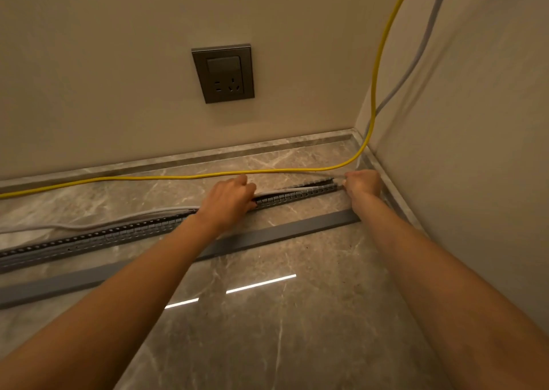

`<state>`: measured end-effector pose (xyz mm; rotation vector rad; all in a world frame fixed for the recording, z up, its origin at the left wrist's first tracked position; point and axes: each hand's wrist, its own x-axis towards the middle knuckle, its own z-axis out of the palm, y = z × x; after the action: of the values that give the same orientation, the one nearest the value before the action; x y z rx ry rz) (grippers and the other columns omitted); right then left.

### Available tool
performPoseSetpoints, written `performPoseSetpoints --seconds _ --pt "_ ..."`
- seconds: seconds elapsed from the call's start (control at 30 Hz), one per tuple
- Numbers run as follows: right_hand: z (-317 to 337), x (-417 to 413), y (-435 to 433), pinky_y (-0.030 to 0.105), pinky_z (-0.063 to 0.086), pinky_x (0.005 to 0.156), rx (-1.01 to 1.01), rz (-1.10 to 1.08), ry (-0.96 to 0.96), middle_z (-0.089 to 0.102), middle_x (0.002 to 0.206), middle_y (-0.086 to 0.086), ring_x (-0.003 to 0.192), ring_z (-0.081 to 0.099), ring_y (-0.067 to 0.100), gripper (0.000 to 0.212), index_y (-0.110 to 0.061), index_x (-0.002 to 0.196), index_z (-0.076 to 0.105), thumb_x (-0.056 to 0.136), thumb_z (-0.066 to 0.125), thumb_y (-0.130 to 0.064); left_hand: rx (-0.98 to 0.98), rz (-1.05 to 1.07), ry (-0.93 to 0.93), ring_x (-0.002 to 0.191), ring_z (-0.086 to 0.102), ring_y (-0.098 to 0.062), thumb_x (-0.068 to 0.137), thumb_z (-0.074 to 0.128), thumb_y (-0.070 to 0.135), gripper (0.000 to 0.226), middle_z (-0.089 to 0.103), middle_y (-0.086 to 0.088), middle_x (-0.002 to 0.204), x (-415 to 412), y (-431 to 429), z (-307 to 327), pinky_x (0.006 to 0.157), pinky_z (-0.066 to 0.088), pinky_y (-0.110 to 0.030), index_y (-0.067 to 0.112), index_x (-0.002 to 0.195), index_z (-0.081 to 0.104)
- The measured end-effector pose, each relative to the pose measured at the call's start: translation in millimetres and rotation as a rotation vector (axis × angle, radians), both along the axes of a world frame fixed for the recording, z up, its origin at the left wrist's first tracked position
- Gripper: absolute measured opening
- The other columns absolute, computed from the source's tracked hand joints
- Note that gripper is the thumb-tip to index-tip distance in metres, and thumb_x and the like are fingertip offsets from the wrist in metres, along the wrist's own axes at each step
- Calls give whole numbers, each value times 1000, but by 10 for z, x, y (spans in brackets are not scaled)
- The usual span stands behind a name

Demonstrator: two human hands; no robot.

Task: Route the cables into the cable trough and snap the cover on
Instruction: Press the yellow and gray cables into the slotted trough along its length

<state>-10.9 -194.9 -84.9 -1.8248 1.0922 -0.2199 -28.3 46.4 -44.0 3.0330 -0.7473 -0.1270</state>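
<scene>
A long grey slotted cable trough (118,235) lies on the marble floor, running from the left edge toward the right corner. A white-grey cable (98,224) rests along its far side and partly in it. My left hand (227,199) is closed on this cable at the trough's middle. My right hand (362,183) grips the same cable at the trough's right end, near the corner. A yellow cable (178,177) lies loose on the floor behind the trough and climbs the corner. The flat grey cover strip (267,236) lies on the floor in front of the trough.
A grey wall socket (223,73) sits on the wall above the skirting. The side wall (460,151) stands close on the right. The white-grey cable (427,33) and the yellow one both run up the corner out of view. Bright light reflections streak the floor.
</scene>
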Motion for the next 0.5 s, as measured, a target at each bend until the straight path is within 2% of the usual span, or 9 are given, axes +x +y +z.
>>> performPoseSetpoints --seconds 0.1,0.17,0.2,0.23,0.27,0.33,0.4,0.5 --pt "-35 -14 -4 40 51 93 -34 33 -11 69 114 20 108 63 35 24 -1 106 69 86 57 -9 21 -76 -93 88 62 -36 87 63 13 22 62 -17 104 -84 -31 -65 67 50 -41 4 106 59" --pt "-49 -24 -17 40 51 94 -29 53 -24 69 113 19 108 62 35 22 -1 103 70 84 60 -7 69 -124 -124 64 65 -33 69 80 7 25 67 -16 81 -117 -37 -58 47 50 -35 4 90 66" --pt "-37 -39 -11 39 51 95 -3 57 -36 69 113 19 108 62 34 21 -1 102 70 82 63 -5 84 -139 -168 58 64 -30 63 84 6 27 66 -14 76 -126 -41 -66 42 49 -31 5 85 68" --pt "-20 -55 -4 40 51 97 28 63 -52 69 114 18 109 62 33 22 -1 101 69 79 67 -3 92 -146 -145 63 65 -29 68 81 6 28 67 -14 82 -142 -67 -65 45 50 -32 5 92 67" --pt "-7 -66 0 41 49 99 52 78 -67 68 115 18 111 61 33 26 0 102 68 76 70 -2 84 -141 -114 76 66 -29 79 71 9 29 65 -14 98 -159 -111 -74 56 52 -35 6 107 62" --pt "-3 -95 8 41 46 103 46 125 -77 65 120 18 115 58 33 31 1 106 66 76 71 0 146 -132 -91 96 62 -27 95 51 17 36 55 -11 121 -178 -181 -130 74 50 -34 9 130 44" --pt "-4 -114 5 39 45 104 4 162 -73 64 122 17 117 57 32 33 1 109 65 77 71 -1 198 -120 -105 99 62 -27 98 45 18 35 53 -10 124 -168 -247 -116 77 50 -34 9 132 41" --pt "-4 -94 -28 39 47 102 -12 171 -52 67 117 17 113 60 31 29 -1 102 68 74 74 -4 256 -120 -84 103 62 -30 97 44 10 30 56 -12 123 -115 -339 -46 81 50 -37 6 126 49"
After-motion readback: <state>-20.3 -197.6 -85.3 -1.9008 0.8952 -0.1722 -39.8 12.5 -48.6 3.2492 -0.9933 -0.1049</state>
